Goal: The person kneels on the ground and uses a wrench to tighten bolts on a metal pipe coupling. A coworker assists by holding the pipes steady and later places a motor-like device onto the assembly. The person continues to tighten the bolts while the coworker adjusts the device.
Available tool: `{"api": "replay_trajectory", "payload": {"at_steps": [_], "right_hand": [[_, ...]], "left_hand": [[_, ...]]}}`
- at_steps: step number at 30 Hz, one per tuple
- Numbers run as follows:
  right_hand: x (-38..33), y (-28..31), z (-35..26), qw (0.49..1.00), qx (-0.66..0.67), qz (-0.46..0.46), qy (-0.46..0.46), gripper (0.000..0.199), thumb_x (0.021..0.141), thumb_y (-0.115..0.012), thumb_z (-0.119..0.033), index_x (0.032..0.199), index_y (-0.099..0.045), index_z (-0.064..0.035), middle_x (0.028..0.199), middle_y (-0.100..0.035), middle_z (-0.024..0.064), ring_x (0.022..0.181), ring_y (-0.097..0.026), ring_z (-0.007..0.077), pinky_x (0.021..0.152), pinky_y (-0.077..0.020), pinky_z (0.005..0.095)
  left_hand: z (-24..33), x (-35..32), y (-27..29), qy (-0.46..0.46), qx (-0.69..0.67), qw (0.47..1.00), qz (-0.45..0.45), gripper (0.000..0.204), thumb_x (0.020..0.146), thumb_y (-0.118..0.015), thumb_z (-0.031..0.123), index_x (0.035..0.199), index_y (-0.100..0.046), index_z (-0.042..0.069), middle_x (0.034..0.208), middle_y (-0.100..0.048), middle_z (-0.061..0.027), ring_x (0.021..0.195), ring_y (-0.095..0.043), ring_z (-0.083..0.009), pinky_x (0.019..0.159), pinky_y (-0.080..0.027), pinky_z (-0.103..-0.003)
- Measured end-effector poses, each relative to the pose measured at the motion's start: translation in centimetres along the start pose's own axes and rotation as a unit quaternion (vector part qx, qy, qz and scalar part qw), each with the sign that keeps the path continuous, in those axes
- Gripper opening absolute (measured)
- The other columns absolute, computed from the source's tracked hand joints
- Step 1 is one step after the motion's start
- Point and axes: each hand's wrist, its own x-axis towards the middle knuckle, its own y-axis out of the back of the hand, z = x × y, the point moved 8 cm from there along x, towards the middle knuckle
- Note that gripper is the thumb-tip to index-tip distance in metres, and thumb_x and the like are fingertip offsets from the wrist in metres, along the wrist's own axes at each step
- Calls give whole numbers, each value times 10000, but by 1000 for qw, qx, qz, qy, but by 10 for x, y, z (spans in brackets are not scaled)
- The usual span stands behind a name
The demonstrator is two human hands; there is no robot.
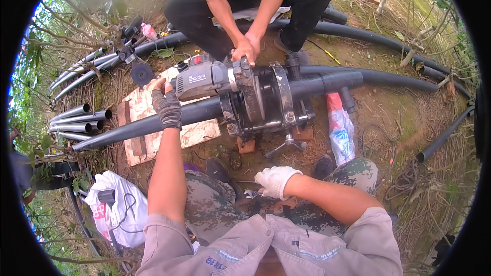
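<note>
My left hand [166, 103], in a dark fingerless glove, is closed at the rear end of a grey electric motor unit [197, 81]. The motor joins a round facing cutter [251, 94], set between the metal rings of a pipe clamping frame [284, 94]. One black pipe [199, 111] enters the frame from the left, and a black branched fitting [327, 84] sits on its right. My right hand [279, 181], in a white glove, is curled in front of my lap, apart from the frame; what its fingers hold, if anything, is hidden. A co-worker's hands [244, 51] are together at the cutter's top.
A stained board [204, 132] lies under the left pipe. Bricks [246, 145] are beneath the frame. Several cut pipes [76, 122] lie at left, above a white sack [116, 204]. A long pipe [358, 31] curves behind the co-worker. A red-and-white bag [341, 133] lies right of the frame.
</note>
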Motion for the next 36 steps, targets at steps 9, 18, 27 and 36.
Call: {"api": "replay_trajectory", "payload": {"at_steps": [9,18,27,36], "right_hand": [[-5,-2,-2,999,-16,30,10,387,964,-633,-367,1146,-632,-25,1163,-680,233,1111,-658,403,932,-535,480],[-6,-5,-3,999,-19,43,24,352,950,-640,-345,1128,-638,-42,1135,-675,231,1087,-656,414,905,-535,501],[-8,-2,-6,997,-22,57,37,354,946,-645,-349,1125,-637,-43,1098,-682,226,1071,-658,419,902,-535,505],[-22,9,-10,998,-9,52,39,327,955,-641,-323,1106,-645,-33,1127,-698,211,1076,-675,384,914,-548,474]], "left_hand": [[10,-8,7,3,-4,999,40,252,992,-614,183,1178,-652,17,989,-681,-86,892,-622,-171,850,-516,-330],[17,-15,9,39,39,998,35,268,1004,-623,254,1074,-652,-3,875,-680,-84,799,-597,-176,785,-510,-346],[19,-21,6,89,44,995,-14,349,1022,-580,320,867,-667,20,751,-653,-81,721,-567,-179,727,-479,-357],[36,-132,-70,224,-6,922,-315,315,1004,-603,326,889,-726,61,672,-625,5,609,-549,-99,594,-468,-280]]}}
